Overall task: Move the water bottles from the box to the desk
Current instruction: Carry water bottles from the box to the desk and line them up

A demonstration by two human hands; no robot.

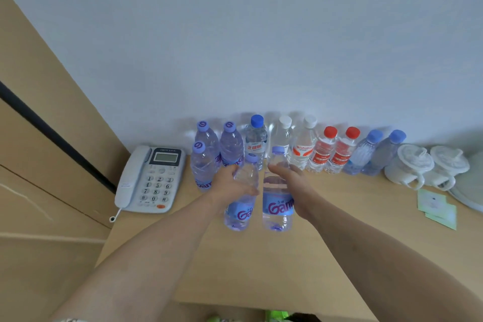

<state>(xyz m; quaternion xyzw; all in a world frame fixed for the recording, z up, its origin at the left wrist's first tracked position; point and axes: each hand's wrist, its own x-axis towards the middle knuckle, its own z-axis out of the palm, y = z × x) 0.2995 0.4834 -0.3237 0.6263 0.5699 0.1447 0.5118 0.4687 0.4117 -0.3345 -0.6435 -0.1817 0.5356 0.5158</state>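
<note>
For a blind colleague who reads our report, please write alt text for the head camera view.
Each hand grips one purple-labelled water bottle over a wooden desk: left hand, left bottle; right hand, right bottle. Behind, a row of bottles lines the wall, between a telephone and two white cups.

1 head camera looks down, close over the desk [326,256].
</note>
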